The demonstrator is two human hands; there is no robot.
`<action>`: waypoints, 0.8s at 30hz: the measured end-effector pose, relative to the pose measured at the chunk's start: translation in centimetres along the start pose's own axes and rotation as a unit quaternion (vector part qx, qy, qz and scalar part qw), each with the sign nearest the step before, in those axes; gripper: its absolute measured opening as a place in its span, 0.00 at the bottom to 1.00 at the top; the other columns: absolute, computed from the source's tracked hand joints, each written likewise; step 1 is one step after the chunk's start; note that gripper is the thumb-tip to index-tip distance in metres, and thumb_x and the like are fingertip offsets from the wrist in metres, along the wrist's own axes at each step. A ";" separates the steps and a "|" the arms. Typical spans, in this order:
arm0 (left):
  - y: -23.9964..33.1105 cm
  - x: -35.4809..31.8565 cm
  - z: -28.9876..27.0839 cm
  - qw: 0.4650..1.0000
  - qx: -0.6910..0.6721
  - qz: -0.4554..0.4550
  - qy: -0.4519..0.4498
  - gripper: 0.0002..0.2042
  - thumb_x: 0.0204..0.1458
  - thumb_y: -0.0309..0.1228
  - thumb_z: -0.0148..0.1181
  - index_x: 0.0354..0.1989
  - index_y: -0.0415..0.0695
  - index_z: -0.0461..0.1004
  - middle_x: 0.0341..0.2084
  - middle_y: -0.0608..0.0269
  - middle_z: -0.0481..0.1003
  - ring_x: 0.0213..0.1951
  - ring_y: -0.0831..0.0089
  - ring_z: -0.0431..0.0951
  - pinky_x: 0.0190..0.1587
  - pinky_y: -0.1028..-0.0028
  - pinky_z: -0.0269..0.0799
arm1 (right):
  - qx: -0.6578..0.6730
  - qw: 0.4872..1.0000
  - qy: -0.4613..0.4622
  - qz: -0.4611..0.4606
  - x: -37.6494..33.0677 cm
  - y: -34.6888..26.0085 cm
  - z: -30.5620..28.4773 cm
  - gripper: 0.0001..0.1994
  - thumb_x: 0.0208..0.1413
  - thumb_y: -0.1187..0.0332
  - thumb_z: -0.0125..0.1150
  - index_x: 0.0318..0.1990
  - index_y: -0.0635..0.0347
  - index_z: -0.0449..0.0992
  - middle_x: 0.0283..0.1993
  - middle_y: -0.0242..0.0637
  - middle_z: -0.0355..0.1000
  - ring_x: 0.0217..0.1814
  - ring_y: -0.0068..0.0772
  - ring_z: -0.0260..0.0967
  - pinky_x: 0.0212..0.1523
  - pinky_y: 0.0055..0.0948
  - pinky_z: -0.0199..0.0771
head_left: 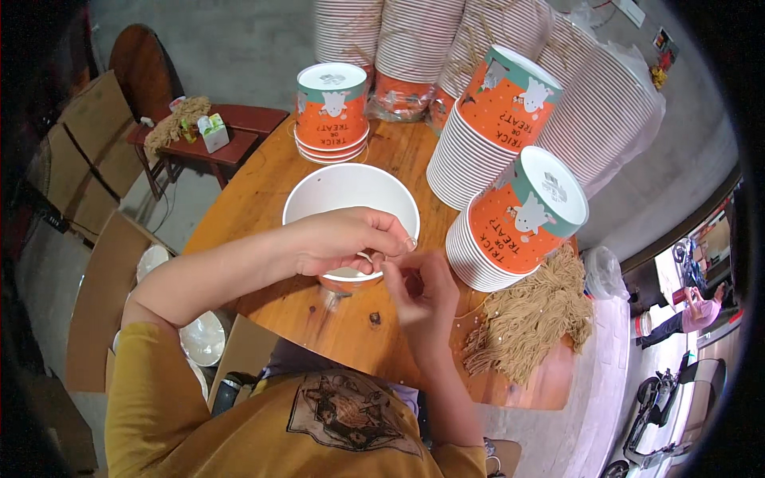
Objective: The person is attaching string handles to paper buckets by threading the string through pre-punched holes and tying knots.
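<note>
An open paper bucket [335, 191], white inside and orange outside, stands upright on the round wooden table [263, 183] in front of me. My left hand [343, 239] rests on its near rim with the fingers curled, pinching something thin at the rim. My right hand [422, 291] is just right of it, fingertips meeting the left hand's at the rim. What they pinch is too small to make out; it looks like a thin cord.
Stacks of upside-down orange and white buckets [510, 223], [490, 119], [332, 111] stand right and behind. A pile of tan cords [534, 319] lies at the table's right edge. Tall plastic-wrapped stacks [414, 40] fill the back. A small red table [215, 143] stands far left. A person [689, 315] is at far right.
</note>
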State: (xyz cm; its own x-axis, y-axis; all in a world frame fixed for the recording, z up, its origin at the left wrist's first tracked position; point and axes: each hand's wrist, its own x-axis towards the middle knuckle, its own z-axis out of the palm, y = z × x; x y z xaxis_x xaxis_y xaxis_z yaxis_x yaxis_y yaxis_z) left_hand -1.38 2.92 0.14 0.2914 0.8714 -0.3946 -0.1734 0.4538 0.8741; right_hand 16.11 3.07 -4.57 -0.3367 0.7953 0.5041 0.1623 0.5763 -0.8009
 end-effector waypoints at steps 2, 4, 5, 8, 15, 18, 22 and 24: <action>0.0 -0.1 -0.1 1.000 -0.018 0.003 -0.011 0.06 0.56 0.25 0.57 0.40 0.40 0.72 0.30 0.69 0.72 0.29 0.83 0.71 0.32 0.83 0.68 | -0.012 1.000 -0.001 -0.003 -0.1 -0.2 -0.1 0.06 0.51 0.76 0.66 0.34 0.61 0.73 0.31 0.36 0.70 0.26 0.26 0.70 0.25 0.24 0.70; -0.2 -0.1 -0.3 0.999 -0.036 0.005 -0.021 0.06 0.56 0.25 0.57 0.41 0.39 0.71 0.31 0.68 0.72 0.30 0.82 0.71 0.34 0.83 0.69 | -0.025 1.000 -0.002 -0.006 0.0 -0.5 -0.4 0.06 0.51 0.76 0.66 0.34 0.60 0.74 0.32 0.36 0.71 0.26 0.26 0.70 0.26 0.23 0.70; -0.3 -0.1 -0.5 0.998 -0.043 0.019 -0.030 0.07 0.56 0.24 0.56 0.42 0.39 0.71 0.31 0.67 0.72 0.31 0.82 0.72 0.35 0.83 0.70 | -0.027 1.000 -0.013 0.001 0.1 -0.7 -0.8 0.04 0.53 0.76 0.64 0.34 0.61 0.75 0.32 0.36 0.72 0.27 0.24 0.70 0.26 0.23 0.70; -0.5 -0.1 -0.6 0.997 -0.036 0.047 -0.043 0.08 0.56 0.23 0.56 0.43 0.38 0.70 0.32 0.66 0.72 0.32 0.81 0.72 0.38 0.82 0.70 | 0.037 0.998 -0.004 0.050 -0.3 1.0 -1.4 0.02 0.57 0.75 0.60 0.36 0.62 0.75 0.32 0.34 0.73 0.28 0.20 0.69 0.27 0.21 0.70; -0.6 -0.1 -0.3 0.977 0.150 0.153 -0.015 0.10 0.55 0.19 0.53 0.46 0.40 0.66 0.32 0.68 0.69 0.33 0.81 0.69 0.40 0.80 0.68 | 0.165 0.975 0.062 0.138 0.7 1.2 -2.5 0.04 0.62 0.74 0.55 0.43 0.62 0.72 0.34 0.29 0.72 0.30 0.16 0.66 0.30 0.19 0.69; -0.9 0.0 0.2 0.950 0.231 0.211 -0.002 0.11 0.56 0.19 0.53 0.47 0.40 0.65 0.32 0.70 0.67 0.35 0.82 0.67 0.41 0.81 0.66 | 0.048 0.998 0.005 0.044 0.7 1.8 -2.0 0.09 0.53 0.75 0.67 0.39 0.62 0.73 0.34 0.32 0.73 0.27 0.17 0.65 0.27 0.21 0.67; -1.1 0.0 0.0 0.944 0.253 0.209 0.000 0.12 0.57 0.20 0.52 0.49 0.41 0.65 0.33 0.71 0.65 0.36 0.83 0.66 0.42 0.81 0.65 | 0.004 0.999 0.006 0.046 1.0 1.0 -1.5 0.08 0.50 0.75 0.68 0.35 0.62 0.73 0.31 0.34 0.71 0.25 0.20 0.64 0.26 0.22 0.66; -1.4 0.1 -0.4 0.932 0.286 0.223 -0.021 0.14 0.57 0.21 0.53 0.51 0.41 0.64 0.33 0.72 0.64 0.37 0.83 0.66 0.43 0.81 0.66 | -0.049 0.998 0.000 0.029 1.2 0.7 -1.6 0.08 0.49 0.76 0.68 0.33 0.62 0.73 0.29 0.34 0.70 0.23 0.23 0.64 0.25 0.23 0.66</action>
State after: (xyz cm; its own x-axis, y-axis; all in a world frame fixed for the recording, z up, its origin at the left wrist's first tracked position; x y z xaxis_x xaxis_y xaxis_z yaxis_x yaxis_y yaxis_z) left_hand -1.50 2.50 -1.22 0.3488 0.9361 0.0445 0.2401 -0.1352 0.9613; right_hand 17.31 4.71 -4.06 -0.3242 0.8278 0.4579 0.2720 0.5452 -0.7930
